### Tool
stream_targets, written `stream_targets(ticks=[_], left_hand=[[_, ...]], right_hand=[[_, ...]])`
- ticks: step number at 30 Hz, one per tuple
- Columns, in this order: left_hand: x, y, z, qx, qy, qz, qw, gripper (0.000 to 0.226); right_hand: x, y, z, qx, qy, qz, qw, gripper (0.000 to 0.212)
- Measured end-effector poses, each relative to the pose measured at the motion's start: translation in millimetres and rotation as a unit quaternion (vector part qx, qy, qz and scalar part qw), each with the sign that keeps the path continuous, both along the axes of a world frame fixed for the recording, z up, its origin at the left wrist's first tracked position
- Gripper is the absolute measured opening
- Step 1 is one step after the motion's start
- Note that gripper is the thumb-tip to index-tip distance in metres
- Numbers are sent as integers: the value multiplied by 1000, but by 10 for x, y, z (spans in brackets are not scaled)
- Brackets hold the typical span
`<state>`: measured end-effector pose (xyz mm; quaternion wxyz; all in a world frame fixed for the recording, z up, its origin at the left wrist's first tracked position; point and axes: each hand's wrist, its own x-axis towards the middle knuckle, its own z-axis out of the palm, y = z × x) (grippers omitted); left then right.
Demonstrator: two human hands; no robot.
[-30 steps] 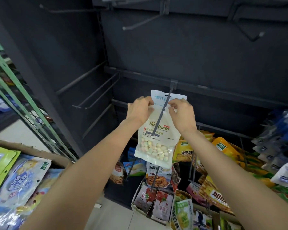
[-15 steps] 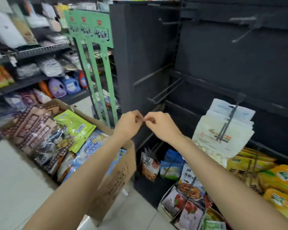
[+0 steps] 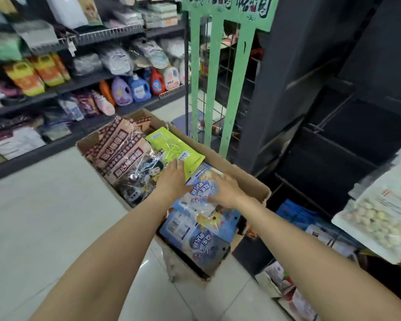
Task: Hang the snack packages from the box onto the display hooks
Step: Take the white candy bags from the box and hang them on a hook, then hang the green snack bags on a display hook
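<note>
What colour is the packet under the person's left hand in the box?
Lime green packet, with a small pale label near its top; the head view shows it.

Open cardboard box [image 3: 239, 176] on pale floor tiles, packed with snack packages: brown patterned packs [image 3: 118, 147] at far end, lime-green pouch [image 3: 171, 147] lying flat beside them, light-blue pouches [image 3: 195, 237] overlapping at near end. White pouch of pale round snacks [image 3: 384, 214] hanging at right edge, blurred.
</note>
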<state>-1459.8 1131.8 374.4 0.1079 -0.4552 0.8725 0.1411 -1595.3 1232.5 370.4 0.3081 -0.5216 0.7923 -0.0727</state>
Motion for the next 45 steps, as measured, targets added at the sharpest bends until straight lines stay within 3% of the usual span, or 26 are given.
stream_targets(ticks=[4,8,12,14,17,23,25,27,29,31,35,40,42,45], left_hand=[[3,-61,-110,-52,-66,-45,995,99],[-17,-65,-98,-147,-138,-85,976,94],[-100,-12,-53,-223,-172,-157,946,36],[-86,8,-39,-213,-155,-162,951,23],[-1,-101,-27,-185,-93,-152,966,23],[238,-121,67,-152,20,-150,977,19],[342,-87,42,-156,58,-166,972,16],[440,-94,36,-130,77,-183,972,17],[508,-156,91,-100,71,-182,976,29],[553,-255,176,-116,30,-195,973,37],[608,-408,256,-101,-42,-212,971,51],[577,-426,297,-122,-64,-212,967,22],[555,-438,282,-87,-5,-169,982,25],[489,-357,379,39,172,-101,979,53]], right_hand=[[114,15,-157,-4,24,-70,997,94],[147,10,-217,-19,3,-95,995,85],[98,1,-224,8,-4,-82,997,87],[67,11,-222,29,-9,-66,997,88],[45,-10,-185,37,-26,-59,997,79],[248,-281,-163,-28,-77,-139,987,62],[323,-429,-130,-44,-135,-201,969,68],[361,-554,-110,-74,-191,-262,943,57],[370,-604,-131,-97,-168,-283,939,34],[377,-612,-145,-89,-122,-280,948,27],[381,-596,-32,-80,-83,-277,954,38],[399,-532,125,-121,-115,-259,951,43],[409,-479,212,-191,-153,-255,935,49],[350,-421,418,-249,-216,-306,893,48]])
